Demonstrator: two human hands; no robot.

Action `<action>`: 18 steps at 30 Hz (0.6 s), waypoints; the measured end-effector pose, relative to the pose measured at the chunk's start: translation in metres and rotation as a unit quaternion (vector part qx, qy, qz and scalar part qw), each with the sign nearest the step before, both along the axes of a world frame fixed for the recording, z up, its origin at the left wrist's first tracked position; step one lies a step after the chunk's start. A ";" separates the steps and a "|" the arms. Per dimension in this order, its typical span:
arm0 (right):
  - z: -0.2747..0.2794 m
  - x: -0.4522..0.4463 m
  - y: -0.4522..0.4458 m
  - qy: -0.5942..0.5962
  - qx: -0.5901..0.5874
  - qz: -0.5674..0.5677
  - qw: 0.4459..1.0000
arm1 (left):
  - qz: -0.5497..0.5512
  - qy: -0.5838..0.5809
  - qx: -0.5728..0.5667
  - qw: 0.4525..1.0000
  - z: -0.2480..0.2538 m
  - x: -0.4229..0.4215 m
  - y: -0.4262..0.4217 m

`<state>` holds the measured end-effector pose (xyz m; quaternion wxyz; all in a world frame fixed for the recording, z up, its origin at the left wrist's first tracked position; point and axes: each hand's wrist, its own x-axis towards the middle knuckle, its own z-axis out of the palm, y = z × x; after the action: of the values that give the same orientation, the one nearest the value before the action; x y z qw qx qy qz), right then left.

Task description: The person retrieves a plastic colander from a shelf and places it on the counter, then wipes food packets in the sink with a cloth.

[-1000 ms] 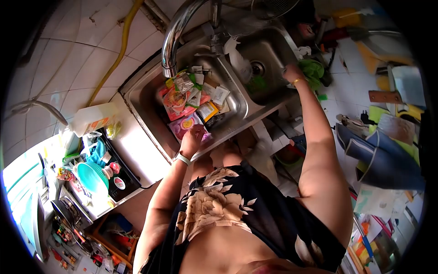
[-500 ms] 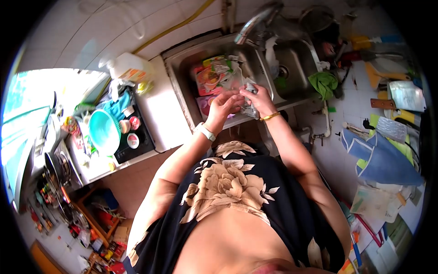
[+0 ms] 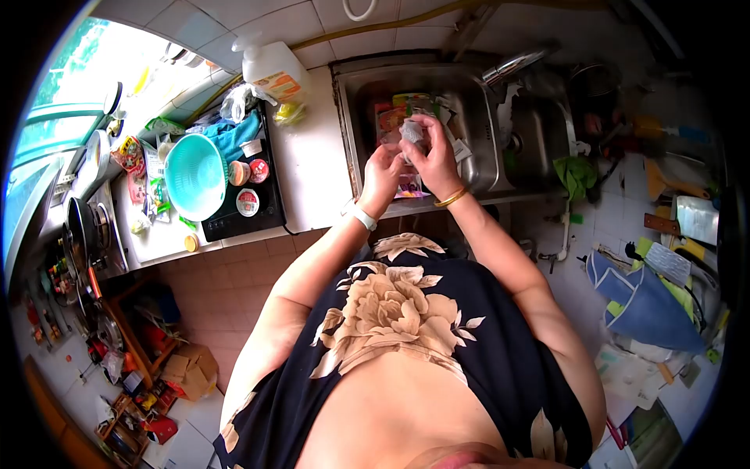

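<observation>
Over the left basin of a steel sink (image 3: 486,176), my right hand (image 3: 437,160) pinches a small silvery-grey packet (image 3: 413,133) between thumb and fingers. Close beside it on the left, my left hand (image 3: 381,176) has its fingers bent toward the packet; whether they grip anything is too small to tell. Beneath both hands, several colourful packets (image 3: 391,117) lie in the basin, partly covered by the hands. A purple packet (image 3: 411,186) shows below my wrists, near the sink's front edge.
A turquoise basket (image 3: 195,177) and small tubs (image 3: 248,202) stand on the left counter, with a white jug (image 3: 273,70) behind. The faucet (image 3: 519,64) reaches over the sink. A green cloth (image 3: 576,178) hangs at its right, and a blue apron (image 3: 641,297) farther right.
My right hand has come from the right basin to the left one and now holds the silvery packet. My left hand has risen off the purple packet. The view has turned toward the left counter.
</observation>
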<state>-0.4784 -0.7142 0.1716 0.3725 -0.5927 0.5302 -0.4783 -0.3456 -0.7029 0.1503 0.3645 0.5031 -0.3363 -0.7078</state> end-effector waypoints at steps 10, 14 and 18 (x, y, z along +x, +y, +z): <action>-0.003 -0.006 -0.014 0.242 -0.148 0.091 0.954 | -0.018 0.033 -0.038 0.999 0.015 0.015 -0.010; -0.008 -0.009 -0.021 0.300 -0.146 0.026 0.942 | -0.039 0.046 -0.027 0.998 0.018 0.016 -0.012; -0.006 0.001 -0.011 0.297 -0.165 0.091 0.936 | -0.057 -0.026 -0.063 0.996 -0.009 0.016 -0.010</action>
<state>-0.4773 -0.7257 0.1657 0.1368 -0.8065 0.4742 -0.3255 -0.3292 -0.7125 0.1418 0.3458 0.4776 -0.4177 -0.6912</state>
